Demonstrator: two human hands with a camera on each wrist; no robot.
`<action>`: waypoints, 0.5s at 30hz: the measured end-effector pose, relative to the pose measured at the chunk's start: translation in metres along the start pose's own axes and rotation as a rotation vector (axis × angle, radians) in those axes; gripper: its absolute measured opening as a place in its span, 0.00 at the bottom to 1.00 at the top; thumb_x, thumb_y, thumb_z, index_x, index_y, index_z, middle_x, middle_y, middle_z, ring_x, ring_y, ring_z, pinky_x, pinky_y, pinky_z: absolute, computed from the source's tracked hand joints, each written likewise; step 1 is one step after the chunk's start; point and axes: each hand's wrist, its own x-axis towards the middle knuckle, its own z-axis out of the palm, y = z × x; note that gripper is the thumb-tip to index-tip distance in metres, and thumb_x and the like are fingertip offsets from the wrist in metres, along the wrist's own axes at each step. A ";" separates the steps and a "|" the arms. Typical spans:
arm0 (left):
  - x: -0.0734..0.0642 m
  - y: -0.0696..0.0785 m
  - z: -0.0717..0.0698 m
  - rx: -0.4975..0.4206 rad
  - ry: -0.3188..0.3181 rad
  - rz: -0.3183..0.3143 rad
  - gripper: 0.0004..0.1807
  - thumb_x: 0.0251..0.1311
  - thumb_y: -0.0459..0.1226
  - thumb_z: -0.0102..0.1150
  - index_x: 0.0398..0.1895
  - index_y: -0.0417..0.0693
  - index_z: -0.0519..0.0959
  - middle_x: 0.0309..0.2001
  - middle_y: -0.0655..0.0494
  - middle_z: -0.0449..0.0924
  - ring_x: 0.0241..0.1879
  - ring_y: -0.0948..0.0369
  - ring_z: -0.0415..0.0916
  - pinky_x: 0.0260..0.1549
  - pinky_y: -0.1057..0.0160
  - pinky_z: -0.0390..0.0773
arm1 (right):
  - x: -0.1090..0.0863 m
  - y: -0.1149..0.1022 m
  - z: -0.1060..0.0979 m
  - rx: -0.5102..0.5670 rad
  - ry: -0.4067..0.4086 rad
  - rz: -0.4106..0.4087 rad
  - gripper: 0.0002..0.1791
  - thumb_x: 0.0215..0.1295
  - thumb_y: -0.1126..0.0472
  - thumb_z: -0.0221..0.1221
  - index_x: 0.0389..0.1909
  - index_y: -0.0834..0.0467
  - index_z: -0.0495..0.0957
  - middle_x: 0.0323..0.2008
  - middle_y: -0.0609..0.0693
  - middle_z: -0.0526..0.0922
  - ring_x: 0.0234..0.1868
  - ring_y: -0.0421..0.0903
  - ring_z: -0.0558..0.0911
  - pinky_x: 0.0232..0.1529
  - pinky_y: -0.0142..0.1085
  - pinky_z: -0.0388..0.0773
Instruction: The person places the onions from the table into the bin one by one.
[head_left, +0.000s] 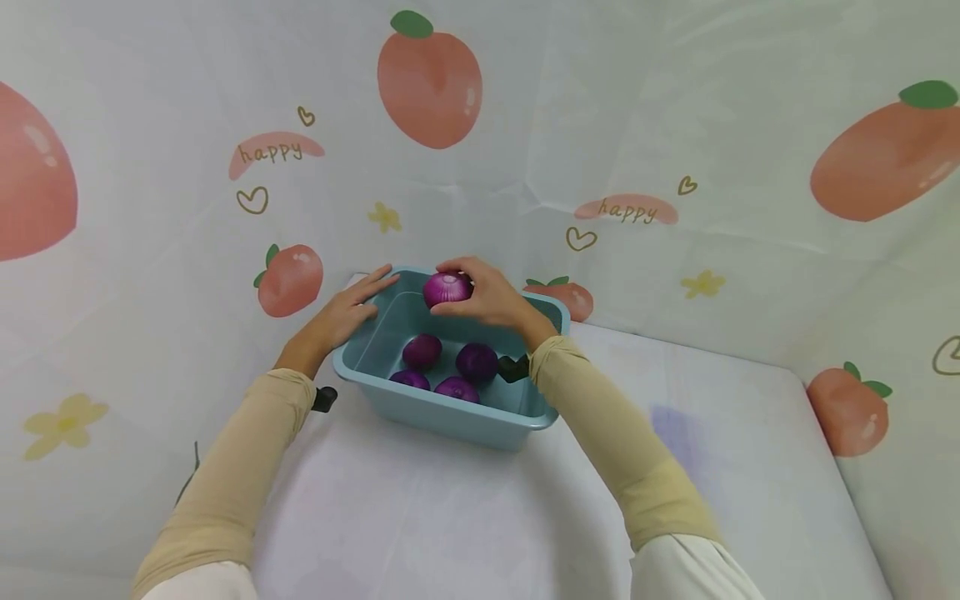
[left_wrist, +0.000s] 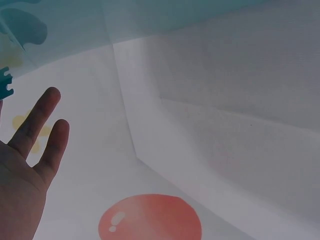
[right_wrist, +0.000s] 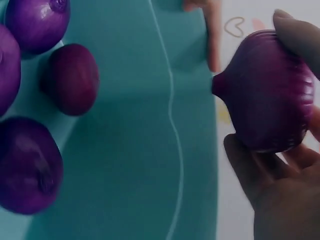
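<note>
My right hand (head_left: 489,298) grips a red onion (head_left: 446,290) between thumb and fingers, over the far side of a blue plastic basin (head_left: 450,423). In the right wrist view the held onion (right_wrist: 270,95) has its pointed neck turned left, toward the basin. Several more purple-red onions lie on the basin floor, among them a dark one (head_left: 477,362) and a redder one (head_left: 422,352). At the basin's far left corner my left hand (head_left: 337,321) rests on the rim, fingers extended. The left wrist view shows two of its fingers (left_wrist: 35,122) straight and spread.
The basin stands on a white-covered table (head_left: 420,508) near the back wall. A white cloth backdrop (head_left: 495,167) printed with peaches, hearts and flowers surrounds it at the back and sides. A small black device (head_left: 513,368) shows at the right wrist, another (head_left: 325,399) at the left.
</note>
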 end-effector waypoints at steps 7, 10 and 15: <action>0.000 0.002 0.001 -0.015 0.003 -0.002 0.35 0.69 0.38 0.38 0.79 0.73 0.59 0.83 0.73 0.43 0.84 0.49 0.40 0.73 0.26 0.51 | 0.009 0.009 0.022 -0.026 -0.167 0.073 0.39 0.59 0.52 0.70 0.70 0.59 0.69 0.65 0.56 0.74 0.63 0.52 0.74 0.61 0.42 0.81; 0.000 0.003 0.002 -0.008 -0.006 0.007 0.35 0.70 0.37 0.38 0.79 0.72 0.59 0.83 0.73 0.43 0.84 0.49 0.40 0.73 0.27 0.51 | 0.006 0.017 0.029 -0.063 -0.194 0.129 0.41 0.58 0.48 0.71 0.70 0.56 0.69 0.65 0.54 0.74 0.62 0.50 0.75 0.61 0.41 0.81; -0.001 0.005 0.000 0.009 -0.001 -0.006 0.35 0.70 0.38 0.39 0.79 0.72 0.58 0.83 0.72 0.43 0.84 0.49 0.41 0.73 0.27 0.52 | -0.001 0.026 0.035 -0.068 -0.237 0.227 0.42 0.56 0.46 0.72 0.70 0.54 0.69 0.64 0.53 0.76 0.62 0.50 0.77 0.64 0.43 0.79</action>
